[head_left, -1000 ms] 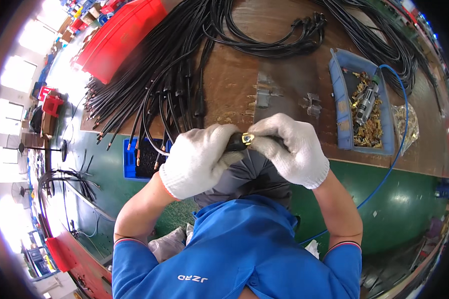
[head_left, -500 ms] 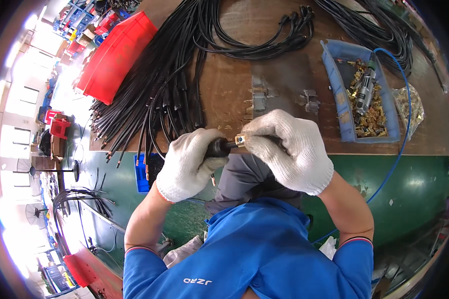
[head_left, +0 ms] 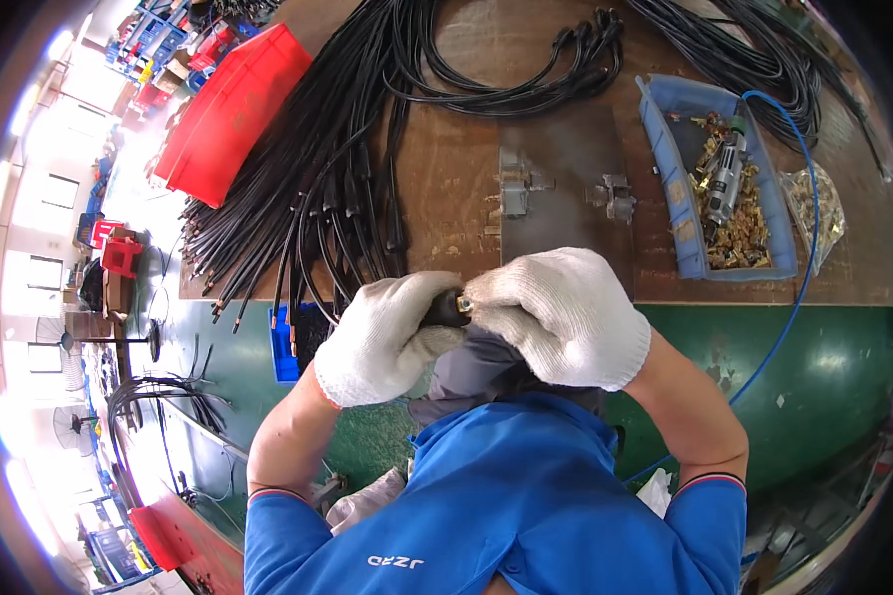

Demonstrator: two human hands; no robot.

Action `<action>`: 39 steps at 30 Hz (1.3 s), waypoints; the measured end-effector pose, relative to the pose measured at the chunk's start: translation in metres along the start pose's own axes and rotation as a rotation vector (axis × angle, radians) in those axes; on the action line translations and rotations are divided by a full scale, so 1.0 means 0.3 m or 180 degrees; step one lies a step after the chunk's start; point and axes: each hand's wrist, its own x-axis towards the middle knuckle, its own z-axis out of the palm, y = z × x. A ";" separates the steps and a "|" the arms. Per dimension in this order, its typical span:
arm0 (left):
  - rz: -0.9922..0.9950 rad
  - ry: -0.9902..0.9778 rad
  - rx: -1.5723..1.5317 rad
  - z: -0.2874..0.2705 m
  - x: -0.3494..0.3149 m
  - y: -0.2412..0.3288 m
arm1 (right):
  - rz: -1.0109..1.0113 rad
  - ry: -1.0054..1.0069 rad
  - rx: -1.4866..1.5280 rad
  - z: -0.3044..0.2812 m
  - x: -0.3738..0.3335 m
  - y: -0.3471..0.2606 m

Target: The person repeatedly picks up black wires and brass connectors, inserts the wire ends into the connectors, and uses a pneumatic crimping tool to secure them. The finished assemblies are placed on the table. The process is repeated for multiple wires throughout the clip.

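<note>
Wrapped in a white knit glove, my left hand (head_left: 379, 339) is closed around a black rubber boot (head_left: 445, 309), whose cable end is hidden by the fingers. A small brass terminal (head_left: 463, 303) sticks out at the boot's right end. The gloved fingertips of my right hand (head_left: 568, 319) pinch that terminal and cover most of it. Both hands meet just off the table's near edge, above my lap.
Black cables (head_left: 303, 164) with bare copper ends cover the table's left. At the right, a blue bin (head_left: 681, 203) holds brass terminals (head_left: 739, 243) and a grey power screwdriver (head_left: 728, 178) with a blue hose (head_left: 812, 233). Clear fixtures (head_left: 515, 188) sit mid-table; a red bin (head_left: 233, 114) leans far left.
Both hands have dropped slightly toward me. The gap between boot and terminal has closed: the thin black neck seen between them no longer shows, and the boot now sits against the brass.
</note>
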 end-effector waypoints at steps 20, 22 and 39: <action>0.1316 0.0907 0.2449 -0.065 0.251 0.081 | 0.2282 0.1185 0.1950 0.124 0.123 0.142; 0.1120 0.1028 0.1706 -0.009 0.176 0.060 | 0.2642 0.1618 0.2583 0.073 0.128 0.191; -0.0650 0.0548 -0.3039 0.175 0.807 -0.363 | 0.2111 0.2319 0.2429 -0.033 0.251 0.658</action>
